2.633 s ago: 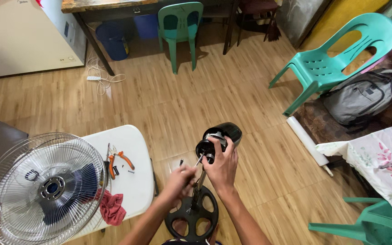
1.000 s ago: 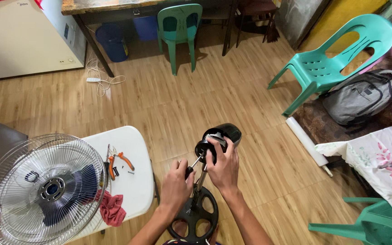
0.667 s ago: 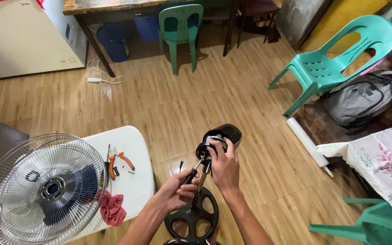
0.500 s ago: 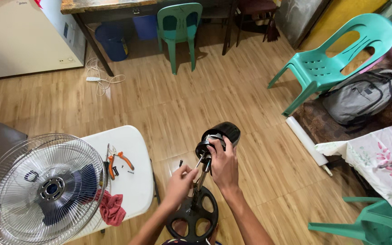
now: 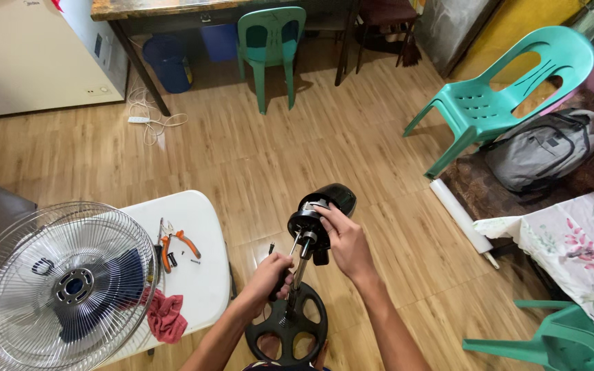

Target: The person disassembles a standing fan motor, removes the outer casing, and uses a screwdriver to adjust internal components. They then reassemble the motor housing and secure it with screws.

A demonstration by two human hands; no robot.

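A black fan motor housing [image 5: 330,203] sits on top of a metal stand pole [image 5: 302,264] that rises from a round black spoked base [image 5: 285,331] on the wooden floor. My right hand [image 5: 342,237] grips the front of the motor. My left hand [image 5: 269,273] is closed around a dark-handled tool beside the pole, its thin shaft pointing up at the motor's underside.
A wire fan guard with blue blades [image 5: 56,285] leans on a white table [image 5: 201,275] bearing orange pliers [image 5: 175,246], small screws and a red rag [image 5: 166,316]. Green plastic chairs [image 5: 500,96] stand around; a grey backpack [image 5: 544,151] and white roll [image 5: 458,216] lie at right.
My left hand dropped away from the pole, then came back and closed on the tool next to it. My right hand stayed on the motor.
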